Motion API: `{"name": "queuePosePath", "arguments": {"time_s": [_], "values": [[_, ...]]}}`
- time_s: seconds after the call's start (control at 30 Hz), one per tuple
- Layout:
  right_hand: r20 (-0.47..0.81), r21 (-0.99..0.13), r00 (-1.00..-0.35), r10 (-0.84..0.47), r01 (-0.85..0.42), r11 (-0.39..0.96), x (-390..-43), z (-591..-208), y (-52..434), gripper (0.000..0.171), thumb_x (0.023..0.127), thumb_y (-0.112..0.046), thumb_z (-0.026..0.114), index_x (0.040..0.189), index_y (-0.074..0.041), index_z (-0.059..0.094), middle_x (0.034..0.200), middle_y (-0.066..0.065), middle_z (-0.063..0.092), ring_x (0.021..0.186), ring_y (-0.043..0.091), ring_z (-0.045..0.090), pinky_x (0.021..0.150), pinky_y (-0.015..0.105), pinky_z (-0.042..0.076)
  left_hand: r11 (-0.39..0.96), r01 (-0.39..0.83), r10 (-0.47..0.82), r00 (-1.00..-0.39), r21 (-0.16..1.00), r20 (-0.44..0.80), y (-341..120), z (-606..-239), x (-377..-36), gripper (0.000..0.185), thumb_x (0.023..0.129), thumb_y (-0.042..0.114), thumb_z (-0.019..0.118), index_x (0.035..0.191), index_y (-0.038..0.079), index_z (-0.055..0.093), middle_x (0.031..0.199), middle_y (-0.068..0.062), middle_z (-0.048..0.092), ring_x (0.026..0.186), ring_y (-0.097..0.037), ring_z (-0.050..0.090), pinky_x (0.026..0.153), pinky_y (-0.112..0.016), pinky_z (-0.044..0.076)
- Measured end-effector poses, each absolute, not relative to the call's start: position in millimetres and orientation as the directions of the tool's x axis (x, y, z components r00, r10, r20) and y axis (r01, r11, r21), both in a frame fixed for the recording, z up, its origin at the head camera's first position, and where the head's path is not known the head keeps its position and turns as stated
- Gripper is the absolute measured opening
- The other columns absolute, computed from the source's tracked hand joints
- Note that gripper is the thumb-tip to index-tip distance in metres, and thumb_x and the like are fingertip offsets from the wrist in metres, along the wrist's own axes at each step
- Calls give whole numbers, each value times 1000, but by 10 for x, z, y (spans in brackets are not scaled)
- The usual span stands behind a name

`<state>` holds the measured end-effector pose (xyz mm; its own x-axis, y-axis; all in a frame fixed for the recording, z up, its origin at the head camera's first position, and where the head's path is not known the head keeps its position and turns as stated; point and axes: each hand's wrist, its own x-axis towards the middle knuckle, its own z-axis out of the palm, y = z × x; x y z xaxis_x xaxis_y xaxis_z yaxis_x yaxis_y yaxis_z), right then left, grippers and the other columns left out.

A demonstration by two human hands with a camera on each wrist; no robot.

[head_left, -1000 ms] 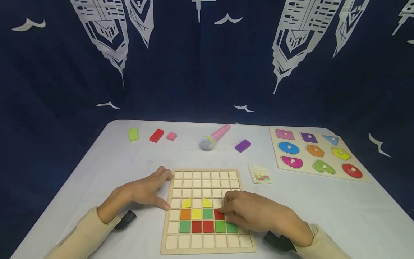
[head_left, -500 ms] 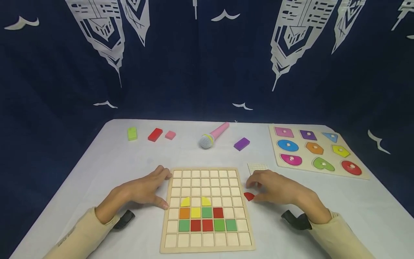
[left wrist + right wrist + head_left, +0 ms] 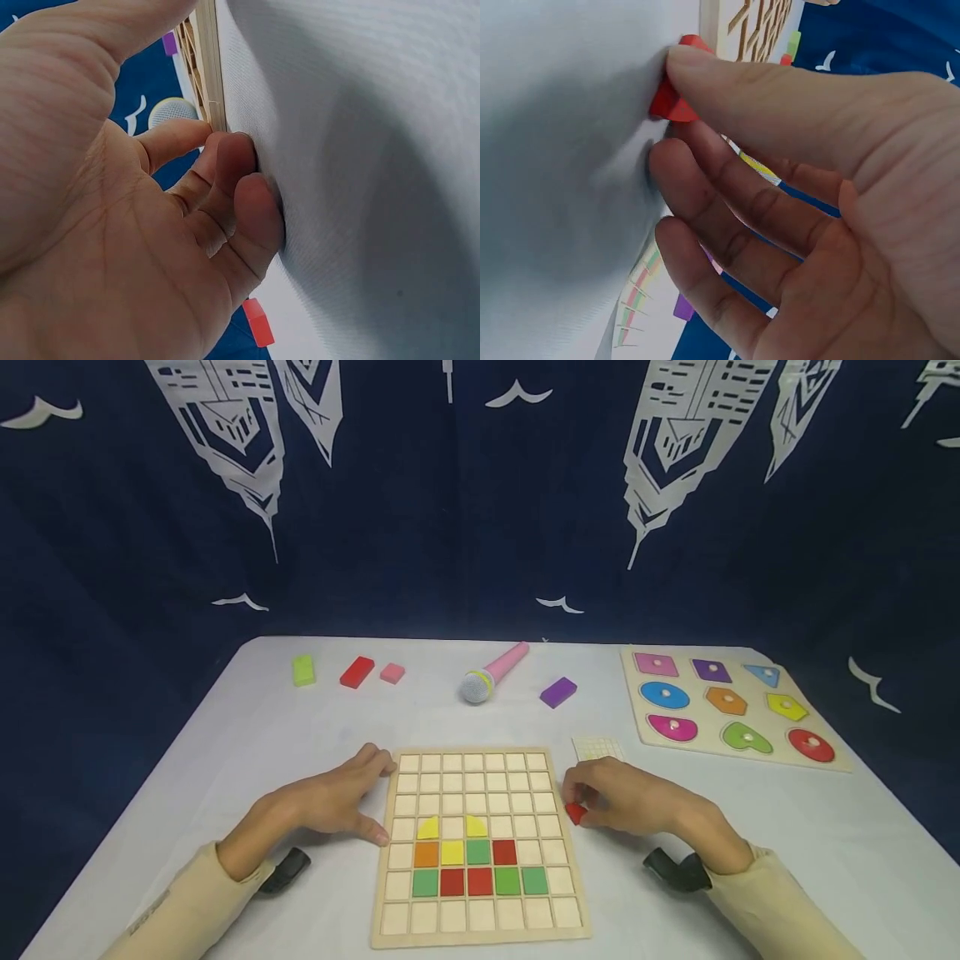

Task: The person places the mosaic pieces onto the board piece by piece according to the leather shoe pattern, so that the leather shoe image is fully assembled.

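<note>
My right hand [image 3: 637,802] lies low on the tabletop [image 3: 787,827], thumb and fingers pinching a red piece [image 3: 576,812] whose shape they half hide.

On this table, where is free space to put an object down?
Bare cloth lies between the microphone and the grid board, and left of the left hand. It is crowded right of the board, where the right hand pinches a red piece.

grid board [image 3: 480,843] centre | shape puzzle [image 3: 731,706] far right | microphone [image 3: 491,672] behind board (blocks alongside)
</note>
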<state>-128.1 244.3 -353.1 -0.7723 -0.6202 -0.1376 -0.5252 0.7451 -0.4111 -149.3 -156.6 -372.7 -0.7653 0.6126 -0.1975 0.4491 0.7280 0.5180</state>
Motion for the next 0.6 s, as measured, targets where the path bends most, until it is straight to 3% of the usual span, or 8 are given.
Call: {"name": "queuePosePath", "arguments": {"time_s": [0.13,0.4,0.6], "values": [[-119,-429,-771,-626,-528,732,-1266,-3478,2430,20,87,-10,77,91,-21,60,79,-13,55,79,7,52,73,24,48,730,442,609,-766,520,-204,-1569,-3721,-1492,80,72,42,88,131,14,42,116,-2,41,116,-22,47,100,-45,44],[27,-519,-735,-678,-590,619,-1195,-3447,2305,18,92,-1,65,99,-18,67,79,-14,58,75,4,54,71,23,49,740,423,595,-774,523,-215,-1561,-3733,-1500,81,71,41,89,132,14,42,116,-2,41,116,-22,46,100,-46,44],[-4,-587,-753,-658,-531,611,-1102,-3518,2135,15,92,-5,68,97,-19,68,81,-13,62,76,3,56,72,22,51,738,423,597,-772,526,-216,-1572,-3725,-1499,81,71,41,88,132,15,42,117,-2,41,116,-22,46,101,-46,44]]}}
